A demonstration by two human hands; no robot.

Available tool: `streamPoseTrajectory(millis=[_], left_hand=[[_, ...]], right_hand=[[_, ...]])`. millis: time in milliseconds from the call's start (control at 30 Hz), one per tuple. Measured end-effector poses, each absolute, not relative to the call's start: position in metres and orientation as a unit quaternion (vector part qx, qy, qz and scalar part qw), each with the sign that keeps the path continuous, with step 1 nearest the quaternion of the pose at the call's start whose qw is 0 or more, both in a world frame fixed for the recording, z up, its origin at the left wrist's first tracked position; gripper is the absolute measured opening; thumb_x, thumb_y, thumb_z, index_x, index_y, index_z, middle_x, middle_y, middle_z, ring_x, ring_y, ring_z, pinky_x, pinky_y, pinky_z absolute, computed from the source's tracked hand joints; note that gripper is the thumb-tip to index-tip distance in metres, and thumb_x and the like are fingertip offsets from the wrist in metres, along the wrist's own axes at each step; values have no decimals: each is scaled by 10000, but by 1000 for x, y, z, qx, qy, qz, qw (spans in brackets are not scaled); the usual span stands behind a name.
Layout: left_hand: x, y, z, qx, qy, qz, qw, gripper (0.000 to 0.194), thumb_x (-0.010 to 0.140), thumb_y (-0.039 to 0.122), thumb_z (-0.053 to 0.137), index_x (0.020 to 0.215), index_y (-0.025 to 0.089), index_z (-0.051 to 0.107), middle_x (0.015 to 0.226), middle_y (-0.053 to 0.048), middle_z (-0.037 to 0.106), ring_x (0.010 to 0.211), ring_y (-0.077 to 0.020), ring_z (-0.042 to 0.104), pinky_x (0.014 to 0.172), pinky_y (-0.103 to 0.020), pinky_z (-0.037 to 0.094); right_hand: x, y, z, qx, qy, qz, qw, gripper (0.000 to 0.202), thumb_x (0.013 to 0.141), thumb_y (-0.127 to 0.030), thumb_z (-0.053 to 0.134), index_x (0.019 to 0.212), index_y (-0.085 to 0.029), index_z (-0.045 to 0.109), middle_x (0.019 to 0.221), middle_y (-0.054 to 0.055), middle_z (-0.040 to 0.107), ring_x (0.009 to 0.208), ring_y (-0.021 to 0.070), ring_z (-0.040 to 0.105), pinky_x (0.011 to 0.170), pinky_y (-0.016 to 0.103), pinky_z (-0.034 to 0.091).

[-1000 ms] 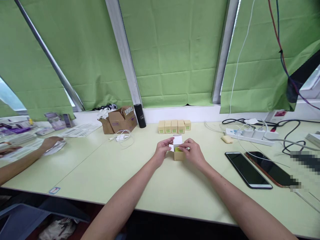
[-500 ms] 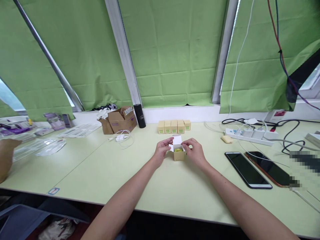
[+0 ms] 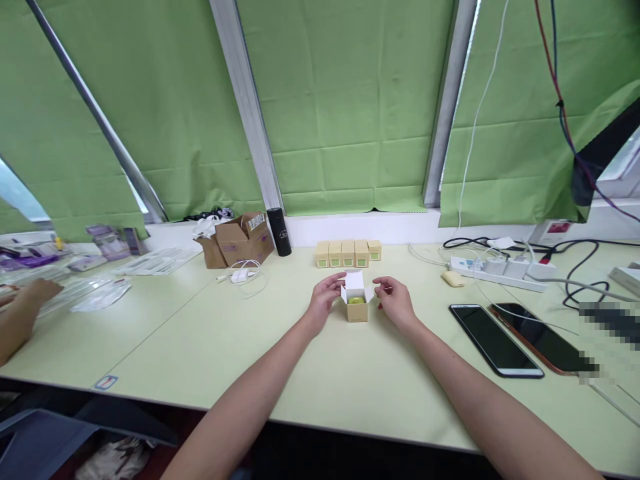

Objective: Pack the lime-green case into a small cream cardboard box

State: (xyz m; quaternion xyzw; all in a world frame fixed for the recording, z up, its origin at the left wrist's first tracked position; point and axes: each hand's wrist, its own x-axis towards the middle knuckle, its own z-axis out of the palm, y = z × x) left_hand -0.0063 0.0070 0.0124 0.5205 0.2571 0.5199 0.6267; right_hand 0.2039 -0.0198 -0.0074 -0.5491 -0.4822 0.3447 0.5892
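A small brown box (image 3: 357,313) stands on the table with its white lid and side flaps raised. Something yellow-green (image 3: 357,301) lies inside it. On the box's left, my left hand (image 3: 324,297) has its fingers apart beside the left flap; whether a fingertip touches it I cannot tell. My right hand (image 3: 395,298) is just off the right flap, fingers parted and holding nothing. Behind the hands, several small closed boxes (image 3: 349,254) with green labels stand in a row.
A cardboard box (image 3: 245,241), a black cylinder (image 3: 279,232) and a white charger (image 3: 241,275) are at the back left. Two phones (image 3: 495,340) and a power strip (image 3: 495,272) with cables lie right. Another person's hand (image 3: 43,293) is at far left.
My right hand has moved right, away from the box, and the right flap now stands out. At far left, the other person's arm has shifted, showing the hand.
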Motion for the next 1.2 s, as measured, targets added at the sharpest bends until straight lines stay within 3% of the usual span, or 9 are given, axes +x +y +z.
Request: streamPoseTrajectory(millis=[467,833,1200], left_hand=[[-2,3,12,559,278,504,597,540,712,263,789,1232,223,647,1011,-38,732,928,-181,667,875,-292,462],[1,0,11,575,288,489,590,627,723,366,883,1256,243,575,999,-33,708,934,-195,662,898,-331,456],[3,0,8,597,297,484,568,636,738,294,856,1274,239,518,1065,-47,689,1010,-202,632,952,-355,456]], right_hand=[[198,-23,-1,-542,-450,386,596,329,695,-270,672,1021,-223,677,831,10,535,695,187,591,438,281,526],[197,-25,1,-545,-428,406,596,370,675,-261,676,1043,-241,655,851,6,545,706,195,615,448,284,517],[197,-26,0,-545,-425,416,591,421,662,-278,663,1081,-247,633,883,4,542,740,197,628,455,271,510]])
